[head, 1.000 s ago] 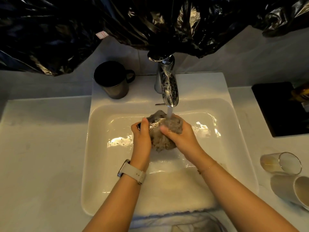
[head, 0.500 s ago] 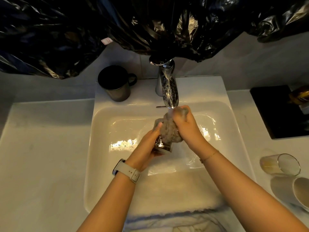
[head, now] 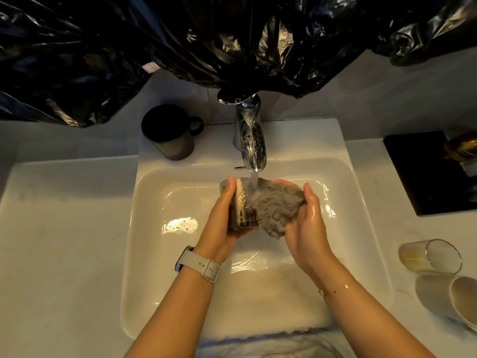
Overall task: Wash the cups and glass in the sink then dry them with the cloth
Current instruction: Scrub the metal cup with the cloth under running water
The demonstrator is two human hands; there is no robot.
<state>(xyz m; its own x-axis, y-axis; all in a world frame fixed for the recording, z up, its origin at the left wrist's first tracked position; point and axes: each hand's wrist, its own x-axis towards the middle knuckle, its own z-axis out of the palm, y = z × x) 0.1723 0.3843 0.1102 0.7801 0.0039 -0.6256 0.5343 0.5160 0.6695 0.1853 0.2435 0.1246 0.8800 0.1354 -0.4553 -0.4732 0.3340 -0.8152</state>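
Note:
My left hand (head: 222,220) grips a clear glass (head: 241,206) upright over the white sink (head: 154,254), under the running tap (head: 251,143). The water stream falls between the glass and a wet grey cloth (head: 276,206), which my right hand (head: 307,226) holds bunched against the glass's right side. A dark mug (head: 170,135) stands on the sink ledge at the back left. On the counter at the right lie a clear glass (head: 428,255) and a white cup (head: 449,298), both on their sides.
Black plastic sheeting (head: 232,42) hangs over the wall above the tap. A black tray (head: 423,174) with a brown bottle (head: 462,146) sits at the right back of the white counter (head: 64,241).
The cloth has come out of the glass and now sits beside it in my right hand. My left hand has shifted its grip up the glass's side, under the stream.

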